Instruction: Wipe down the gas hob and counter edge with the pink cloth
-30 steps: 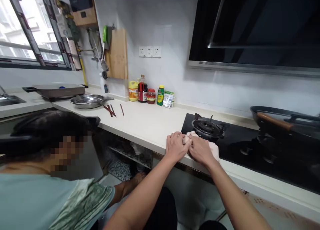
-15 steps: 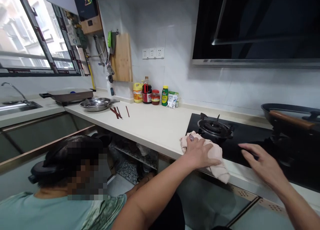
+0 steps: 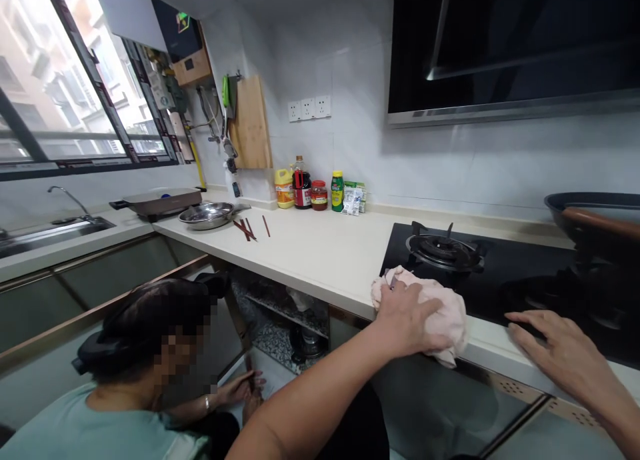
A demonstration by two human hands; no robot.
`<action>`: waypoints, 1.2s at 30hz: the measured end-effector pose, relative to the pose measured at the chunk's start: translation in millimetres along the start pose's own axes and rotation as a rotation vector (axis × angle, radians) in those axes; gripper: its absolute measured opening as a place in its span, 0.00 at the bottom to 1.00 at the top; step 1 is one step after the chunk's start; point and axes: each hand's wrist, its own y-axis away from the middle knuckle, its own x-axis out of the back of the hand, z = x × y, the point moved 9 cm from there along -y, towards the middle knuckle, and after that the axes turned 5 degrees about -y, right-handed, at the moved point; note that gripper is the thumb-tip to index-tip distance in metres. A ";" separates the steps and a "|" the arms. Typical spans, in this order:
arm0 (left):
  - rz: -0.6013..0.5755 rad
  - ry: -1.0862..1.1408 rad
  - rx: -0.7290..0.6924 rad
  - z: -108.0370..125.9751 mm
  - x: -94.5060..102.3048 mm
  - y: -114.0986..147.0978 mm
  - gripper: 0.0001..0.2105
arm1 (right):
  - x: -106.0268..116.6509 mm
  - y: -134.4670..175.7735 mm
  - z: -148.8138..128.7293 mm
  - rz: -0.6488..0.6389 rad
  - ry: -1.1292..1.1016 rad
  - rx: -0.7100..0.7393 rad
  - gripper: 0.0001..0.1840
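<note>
My left hand [image 3: 407, 317] presses a pale pink cloth [image 3: 445, 313] with its fingers spread over it. The cloth lies bunched at the front left corner of the black gas stove [image 3: 500, 299], partly on the white countertop [image 3: 320, 253] and over its front edge. Above the counter edge, to the right of the cloth, my right hand [image 3: 560, 347] is held with its fingers apart and nothing in it. Just behind the cloth is the left burner [image 3: 444, 250].
A person [image 3: 145, 353] crouches at the open lower cabinet on the left. Chopsticks [image 3: 245, 230], a steel pan [image 3: 206, 217] and condiment bottles [image 3: 303, 187] stand or lie on the counter. A wok [image 3: 570, 220] sits at the stove's right. The range hood [image 3: 500, 47] hangs above.
The view has turned slightly left. The cloth's corner that hung over the counter edge is now more gathered under my left hand. The crouching person's hands have come into view.
</note>
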 end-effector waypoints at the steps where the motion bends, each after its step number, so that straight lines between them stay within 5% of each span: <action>1: 0.003 -0.014 0.013 -11.4 1.6 5.8 0.33 | -0.2 0.3 3.0 -0.004 -0.009 -0.009 0.25; 6: 0.000 -0.117 0.158 -89.3 21.5 35.8 0.37 | -1.2 0.5 1.3 0.015 -0.026 0.013 0.24; 10: -0.142 -0.201 0.279 -155.3 42.8 55.3 0.47 | 0.4 1.6 -11.2 0.011 0.026 0.031 0.25; 15: -0.261 -0.344 0.336 -189.9 62.5 70.3 0.46 | 4.8 1.8 -26.7 -0.005 0.102 -0.001 0.29; 28: -0.098 -0.440 0.224 -101.0 26.5 58.8 0.39 | 10.3 -0.3 -46.5 0.008 0.202 -0.021 0.27; 36: 0.024 -0.298 0.090 16.6 -20.2 20.9 0.38 | 10.1 2.2 -42.2 0.024 0.195 -0.012 0.25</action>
